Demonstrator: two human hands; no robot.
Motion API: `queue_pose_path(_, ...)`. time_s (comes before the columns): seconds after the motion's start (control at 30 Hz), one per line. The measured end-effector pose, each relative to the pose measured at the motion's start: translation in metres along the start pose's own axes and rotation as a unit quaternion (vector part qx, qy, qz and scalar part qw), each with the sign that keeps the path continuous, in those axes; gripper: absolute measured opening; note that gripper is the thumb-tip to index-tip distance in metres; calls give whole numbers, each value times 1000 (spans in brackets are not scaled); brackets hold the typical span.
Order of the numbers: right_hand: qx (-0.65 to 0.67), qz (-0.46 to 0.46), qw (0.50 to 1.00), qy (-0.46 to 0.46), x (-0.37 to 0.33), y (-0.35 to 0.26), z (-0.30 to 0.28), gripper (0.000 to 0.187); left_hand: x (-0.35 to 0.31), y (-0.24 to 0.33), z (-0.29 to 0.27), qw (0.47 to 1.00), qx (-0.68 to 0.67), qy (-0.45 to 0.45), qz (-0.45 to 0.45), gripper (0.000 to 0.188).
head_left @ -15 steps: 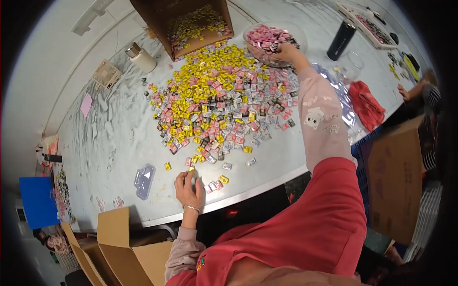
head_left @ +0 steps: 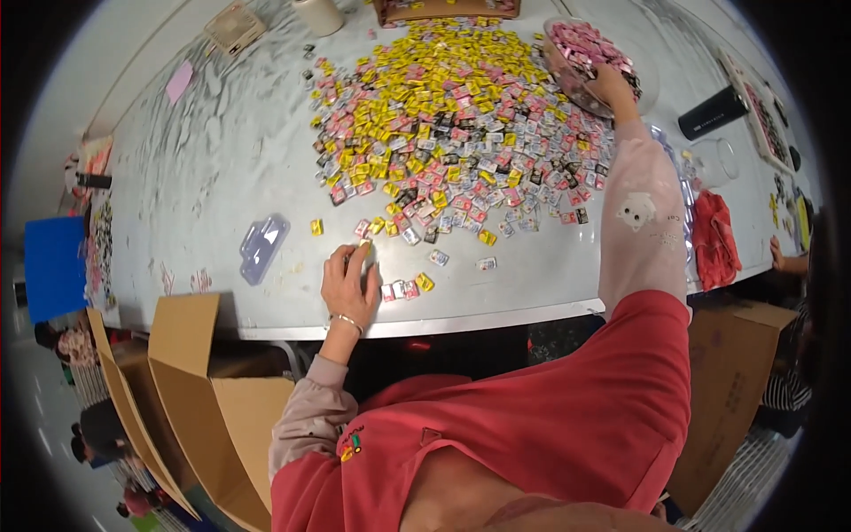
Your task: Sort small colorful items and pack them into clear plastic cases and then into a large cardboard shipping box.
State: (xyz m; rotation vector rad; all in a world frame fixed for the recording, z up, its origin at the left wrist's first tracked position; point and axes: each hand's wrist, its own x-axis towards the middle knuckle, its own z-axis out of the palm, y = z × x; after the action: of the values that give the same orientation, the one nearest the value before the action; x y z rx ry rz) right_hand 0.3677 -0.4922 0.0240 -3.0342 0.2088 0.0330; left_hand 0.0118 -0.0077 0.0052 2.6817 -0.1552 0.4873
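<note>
My left hand (head_left: 348, 285) lies at the table's front with its fingers bent and thumb apart. A small yellow packet (head_left: 365, 244) sits at its index fingertip. Beside the thumb is a short row of pink, white and yellow packets (head_left: 399, 290). Beyond spreads a large heap of small packets (head_left: 461, 124), yellow, pink, white and black. At the far right my right hand (head_left: 612, 86) reaches into a clear round bowl (head_left: 581, 94) filled with pink packets (head_left: 592, 44). Its fingertips are hidden among them.
A clear plastic scoop-like piece (head_left: 264, 249) lies left of my left hand. Right of the bowl are a dark bottle (head_left: 714, 113) and a red cloth (head_left: 714, 239). Open cardboard boxes (head_left: 182, 337) stand below the table edge at left, another carton (head_left: 731, 390) at right.
The view has tilted down and shifted, so the table appears higher and the carton at the back is mostly cut off. Both hands stay at about the same places on the table and in the bowl.
</note>
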Motion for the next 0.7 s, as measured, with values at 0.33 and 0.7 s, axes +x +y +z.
queue_pose_path(0.33,209,-184,944,177,-42,-54,-48,25,-4,-5,-1,1000,-22,12,-6,35)
queue_pose_path(0.7,216,-340,912,83,-292,-291,55,25,-9,-14,8,999,-22,48,13,35)
